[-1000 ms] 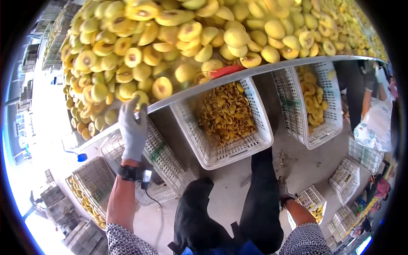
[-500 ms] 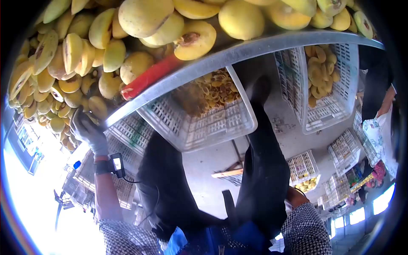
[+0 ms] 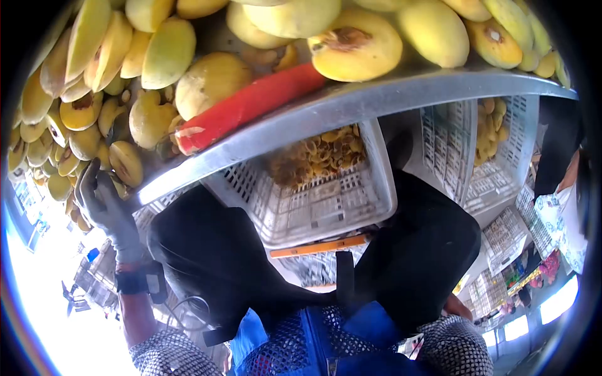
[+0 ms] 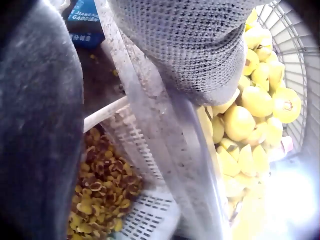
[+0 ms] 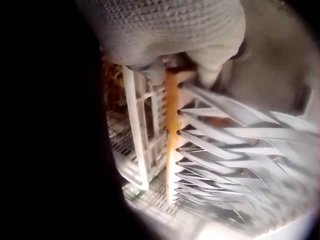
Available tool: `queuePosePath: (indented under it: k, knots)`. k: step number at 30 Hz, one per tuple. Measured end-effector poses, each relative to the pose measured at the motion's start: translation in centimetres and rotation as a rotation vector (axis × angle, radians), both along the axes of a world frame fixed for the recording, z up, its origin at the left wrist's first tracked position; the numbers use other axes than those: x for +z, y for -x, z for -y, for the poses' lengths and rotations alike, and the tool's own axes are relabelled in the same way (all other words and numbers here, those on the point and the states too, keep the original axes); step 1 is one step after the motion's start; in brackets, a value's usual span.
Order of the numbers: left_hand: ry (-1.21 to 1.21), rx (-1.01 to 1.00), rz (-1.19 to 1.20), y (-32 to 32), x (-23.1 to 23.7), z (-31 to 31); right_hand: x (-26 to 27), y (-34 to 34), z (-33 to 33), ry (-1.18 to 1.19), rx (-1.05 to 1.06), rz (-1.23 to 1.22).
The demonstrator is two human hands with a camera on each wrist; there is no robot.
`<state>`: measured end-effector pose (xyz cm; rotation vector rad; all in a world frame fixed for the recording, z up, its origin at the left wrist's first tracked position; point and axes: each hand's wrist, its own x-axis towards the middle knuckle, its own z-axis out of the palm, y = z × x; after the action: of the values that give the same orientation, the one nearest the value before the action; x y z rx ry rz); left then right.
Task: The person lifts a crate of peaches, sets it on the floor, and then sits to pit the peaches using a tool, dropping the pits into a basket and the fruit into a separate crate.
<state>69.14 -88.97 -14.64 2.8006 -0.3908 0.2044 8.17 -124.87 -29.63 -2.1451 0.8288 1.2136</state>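
Note:
My gloved left hand [image 3: 106,203] grips the metal rim [image 3: 269,128] of a table heaped with halved yellow fruit [image 3: 357,47]. In the left wrist view the glove [image 4: 200,55] bends over that rim, its fingertips hidden. Below and between the bent legs, a folding stool [image 3: 320,245] shows its orange bar and pale woven straps. My gloved right hand [image 5: 175,30] holds the end of this orange bar [image 5: 172,125] in the right wrist view; in the head view a leg hides it. A long red object [image 3: 251,106] lies just inside the rim.
Under the rim stands a white plastic crate [image 3: 326,219] with fruit scraps inside. Another crate [image 3: 495,182] with fruit pieces is to the right, near a standing person [image 3: 558,213]. Dark-trousered knees [image 3: 200,244] flank the middle crate.
The view has dropped closer to the table, and the knees are now bent and spread. The stool's orange bar has come into sight below the crate. My left hand has stayed at the rim.

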Motion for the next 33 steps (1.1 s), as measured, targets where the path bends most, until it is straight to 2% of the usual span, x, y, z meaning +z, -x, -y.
queuePosePath:
  k: [3, 6, 7, 10, 11, 14, 16, 17, 18, 20, 21, 22, 24, 25, 26, 27, 28, 30, 31, 33]
  knots:
    - [0.007, 0.013, 0.007, 0.5, 0.4, 1.0, -2.0, -0.9, 1.5, 0.03, 0.039, 0.042]
    - [0.018, -0.071, 0.055, 0.3, -0.1, -0.3, -4.3, -2.1, 3.2, 0.082, 0.068, 0.111]
    - [0.104, -0.069, 0.049, 0.2, -0.3, -0.1, -5.4, -2.5, 4.1, 0.098, 0.082, 0.133]
    - [-0.06, -0.143, 0.215, -0.2, -0.5, -0.6, -9.1, -3.9, 6.0, 0.133, 0.129, 0.199]
    - [-0.042, -0.159, 0.232, 0.0, -0.2, -0.6, -10.0, -3.8, 6.3, 0.147, 0.141, 0.218]
    - [0.047, -0.126, 0.132, 2.3, 1.0, 0.3, -11.4, -4.7, 8.1, 0.141, 0.149, 0.259]
    - [-0.016, -0.327, 0.313, 1.0, 1.2, -0.9, -11.6, -5.8, 9.4, 0.148, 0.131, 0.305]
    - [0.055, -0.263, 0.152, 0.7, 1.2, -1.5, -11.6, -5.6, 10.2, 0.13, 0.103, 0.321]
    - [0.164, -0.284, 0.064, 1.5, 2.2, -1.4, -11.5, -5.3, 11.5, 0.092, 0.045, 0.338]
    - [0.055, -0.373, 0.095, 1.8, 3.0, -1.7, -9.6, -6.3, 14.2, -0.012, -0.105, 0.402]
    - [0.114, -0.345, 0.112, 2.7, 3.4, -1.0, -7.9, -7.0, 15.7, -0.089, -0.226, 0.469]
    - [0.172, -0.328, 0.112, 3.9, 3.9, 0.3, -5.3, -8.0, 17.2, -0.181, -0.358, 0.575]
    - [0.244, -0.372, 0.12, 5.4, 5.0, 2.7, 1.4, -11.8, 19.4, -0.316, -0.496, 0.959]
    - [0.229, -0.38, 0.144, 6.4, 5.9, 4.0, 10.2, -16.1, 16.3, 0.119, -0.4, 1.031]
    - [0.21, -0.383, 0.166, 7.3, 6.8, 5.1, 15.1, -18.9, 15.3, 0.142, -0.311, 1.232]
    - [0.266, -0.335, 0.151, 7.3, 6.7, 5.7, 18.9, -21.2, 13.5, 0.04, -0.355, 1.367]
    - [0.321, -0.288, 0.14, 6.9, 6.3, 6.1, 23.2, -23.7, 11.1, 0.007, -0.216, 1.411]
    - [0.364, -0.278, 0.18, 6.7, 6.8, 6.6, 27.1, -28.2, 7.4, -0.093, 0.005, 1.42]
    - [0.386, -0.299, 0.162, 6.4, 7.0, 6.9, 27.0, -31.1, 6.0, -0.142, 0.083, 1.412]
    - [0.418, -0.303, 0.135, 5.4, 7.5, 8.0, 26.3, -37.0, 2.7, -0.025, 0.426, 1.548]
